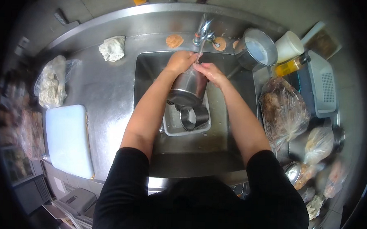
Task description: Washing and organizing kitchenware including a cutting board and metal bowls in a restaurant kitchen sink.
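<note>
Over the stainless steel sink (212, 146), a cylindrical metal pot (189, 84) is tilted with its base towards me. My left hand (181, 62) grips it at the far left of its rim. My right hand (212, 73) holds the rim's right side, fingers under the running water. The stream falls from the chrome faucet (202, 31) between my hands. Below the pot, a white plastic basket (172, 126) stands in the sink. In it lies a small metal cup (201, 116) on its side, with other metal items partly hidden by the pot. The pot's inside is out of sight.
Left are a crumpled white cloth (112, 48), a knotted plastic bag (52, 84) and a pale cutting board (66, 140). Right are a large metal pot (243, 54), a yellow-liquid bottle (288, 66), a bagged brown item (283, 109) and a grey basket (323, 83). Round tan pads (174, 41) lie by the faucet.
</note>
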Demonstrator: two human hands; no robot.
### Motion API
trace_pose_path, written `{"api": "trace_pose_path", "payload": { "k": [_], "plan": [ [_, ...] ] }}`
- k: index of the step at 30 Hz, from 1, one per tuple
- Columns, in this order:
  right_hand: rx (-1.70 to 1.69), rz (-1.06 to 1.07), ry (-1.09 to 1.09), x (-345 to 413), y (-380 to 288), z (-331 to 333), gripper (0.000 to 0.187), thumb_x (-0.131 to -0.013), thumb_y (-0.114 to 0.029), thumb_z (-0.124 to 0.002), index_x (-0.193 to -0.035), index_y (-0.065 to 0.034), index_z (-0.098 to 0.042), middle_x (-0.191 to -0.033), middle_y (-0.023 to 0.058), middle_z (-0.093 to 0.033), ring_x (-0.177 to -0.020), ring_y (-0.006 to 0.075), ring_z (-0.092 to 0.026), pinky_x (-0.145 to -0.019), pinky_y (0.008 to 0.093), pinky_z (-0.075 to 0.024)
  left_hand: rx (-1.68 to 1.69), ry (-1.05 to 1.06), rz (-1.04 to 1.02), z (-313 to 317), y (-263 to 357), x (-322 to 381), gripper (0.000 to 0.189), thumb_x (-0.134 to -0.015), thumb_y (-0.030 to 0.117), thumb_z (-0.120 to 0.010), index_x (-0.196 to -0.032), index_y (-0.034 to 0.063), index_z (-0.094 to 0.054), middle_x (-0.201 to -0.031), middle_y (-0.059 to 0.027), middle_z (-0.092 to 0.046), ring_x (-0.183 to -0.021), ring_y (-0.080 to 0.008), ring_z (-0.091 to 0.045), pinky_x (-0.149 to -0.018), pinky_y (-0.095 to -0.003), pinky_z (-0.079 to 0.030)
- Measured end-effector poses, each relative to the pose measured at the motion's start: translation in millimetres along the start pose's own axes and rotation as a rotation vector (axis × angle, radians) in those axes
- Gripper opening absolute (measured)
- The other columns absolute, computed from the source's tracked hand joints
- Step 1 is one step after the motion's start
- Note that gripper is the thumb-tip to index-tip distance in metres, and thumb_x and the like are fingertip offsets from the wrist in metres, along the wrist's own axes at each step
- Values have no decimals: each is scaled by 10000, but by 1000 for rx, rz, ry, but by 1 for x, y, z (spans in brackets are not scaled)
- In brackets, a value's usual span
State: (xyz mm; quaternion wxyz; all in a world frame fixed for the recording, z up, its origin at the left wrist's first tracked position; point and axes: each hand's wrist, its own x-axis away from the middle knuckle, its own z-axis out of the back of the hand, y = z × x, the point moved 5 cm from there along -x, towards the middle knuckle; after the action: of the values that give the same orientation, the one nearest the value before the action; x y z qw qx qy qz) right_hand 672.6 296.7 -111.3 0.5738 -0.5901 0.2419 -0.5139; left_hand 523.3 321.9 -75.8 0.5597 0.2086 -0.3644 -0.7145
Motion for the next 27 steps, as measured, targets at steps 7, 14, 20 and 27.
{"api": "trace_pose_path", "payload": {
  "k": [7,14,20,27],
  "plan": [
    [319,-4,773,27,4,33,549,-817,-565,-602,-692,-30,-630,-608,105,-594,-577,190,-547,-591,346,-440,-385,503,-237,-43,38,48,491,-885,428,-549,-1254,103,-549,-1255,-166,-553,-1142,-325,-528,-950,-405,-426],
    [-295,-78,845,47,71,41,471,-840,-519,-621,-807,-51,-662,-744,80,-647,-637,167,-592,-637,293,-473,1017,193,204,-62,-46,41,497,-907,444,-542,-1173,32,-618,-1231,-89,-588,-1070,-183,-566,-939,-309,-422],
    [-1017,-332,636,32,96,-9,409,-922,-407,-560,-1071,-26,-554,-858,93,-635,-805,223,-635,-645,393,-556,1330,342,646,-110,-88,81,668,-866,595,-521,-1272,64,-511,-1191,-90,-581,-1063,-260,-552,-784,-401,-494],
    [-1,-6,29,-26,42,-6,437,-863,-390,-641,-1063,-3,-616,-916,114,-675,-813,216,-641,-770,352,-506,706,349,797,-107,-124,113,647,-841,566,-566,-1184,19,-536,-985,-127,-643,-882,-283,-622,-647,-432,-513]
  ]
}}
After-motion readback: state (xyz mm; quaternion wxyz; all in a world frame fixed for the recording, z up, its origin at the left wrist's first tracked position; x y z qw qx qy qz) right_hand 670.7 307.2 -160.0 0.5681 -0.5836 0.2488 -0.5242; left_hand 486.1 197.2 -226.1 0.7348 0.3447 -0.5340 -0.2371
